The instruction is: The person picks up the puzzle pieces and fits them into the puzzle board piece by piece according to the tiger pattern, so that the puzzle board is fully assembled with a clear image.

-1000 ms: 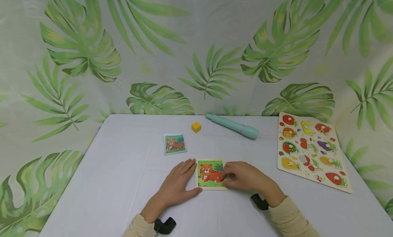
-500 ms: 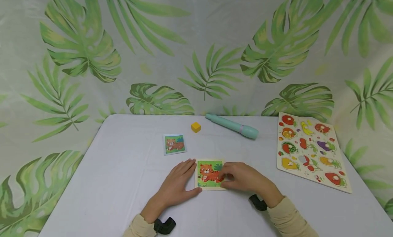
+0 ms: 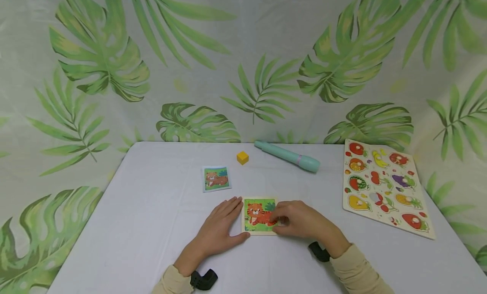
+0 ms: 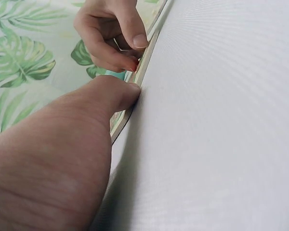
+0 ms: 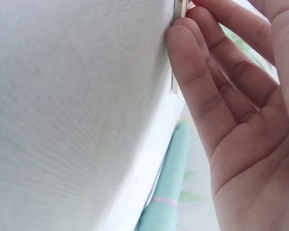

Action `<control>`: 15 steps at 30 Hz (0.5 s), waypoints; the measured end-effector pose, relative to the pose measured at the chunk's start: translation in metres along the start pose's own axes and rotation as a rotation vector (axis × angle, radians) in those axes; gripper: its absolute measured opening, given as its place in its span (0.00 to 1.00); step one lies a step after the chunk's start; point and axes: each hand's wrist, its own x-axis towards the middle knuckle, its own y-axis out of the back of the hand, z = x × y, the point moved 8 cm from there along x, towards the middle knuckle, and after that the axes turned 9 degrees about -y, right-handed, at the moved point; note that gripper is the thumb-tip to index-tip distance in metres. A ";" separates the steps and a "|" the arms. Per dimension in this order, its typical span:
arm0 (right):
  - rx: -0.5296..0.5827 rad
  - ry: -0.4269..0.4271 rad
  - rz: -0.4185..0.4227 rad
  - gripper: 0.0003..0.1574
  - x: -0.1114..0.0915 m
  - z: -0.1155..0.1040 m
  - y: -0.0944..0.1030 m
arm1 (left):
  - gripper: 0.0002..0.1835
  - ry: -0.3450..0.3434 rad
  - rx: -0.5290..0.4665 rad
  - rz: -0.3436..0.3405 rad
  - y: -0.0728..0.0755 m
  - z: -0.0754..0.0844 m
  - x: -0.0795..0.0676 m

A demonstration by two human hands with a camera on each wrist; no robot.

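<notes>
A small square jigsaw puzzle (image 3: 254,223) with an orange tiger on green lies in a pale wooden frame before the person. My left hand (image 3: 220,226) rests flat on the table at its left side, fingers extended and thumb touching the frame's lower left corner. The right hand (image 3: 300,218) is over the puzzle's right part, thumb and curled fingers at a puzzle piece by the tiger's hind end. In the left wrist view a red bit of that puzzle piece (image 4: 136,63) shows at a fingertip. The right hand covers most of the puzzle's right edge.
A tiger picture card (image 3: 216,178) lies behind the left hand. A yellow cube (image 3: 242,157) and a mint-green cylindrical tool (image 3: 287,155) with a thicker end are farther back. A fruit peg board (image 3: 386,188) lies at the right of the white table (image 3: 152,192).
My right hand has shifted slightly left over the puzzle, its fingertips now a little farther onto the tiger. The left hand stays at the frame's left side.
</notes>
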 end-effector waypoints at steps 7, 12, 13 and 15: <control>0.075 -0.004 -0.044 0.08 0.002 0.004 -0.002 | 0.48 0.008 -0.006 -0.007 0.001 -0.001 0.000; 0.145 -0.009 -0.083 0.08 0.003 0.011 -0.005 | 0.48 0.002 -0.003 -0.003 0.001 -0.001 0.000; 0.153 -0.009 -0.089 0.08 0.003 0.011 -0.005 | 0.48 0.001 -0.004 -0.003 0.001 -0.001 0.000; 0.166 -0.008 -0.098 0.07 0.002 0.012 -0.005 | 0.48 0.002 -0.005 -0.004 0.000 -0.001 0.000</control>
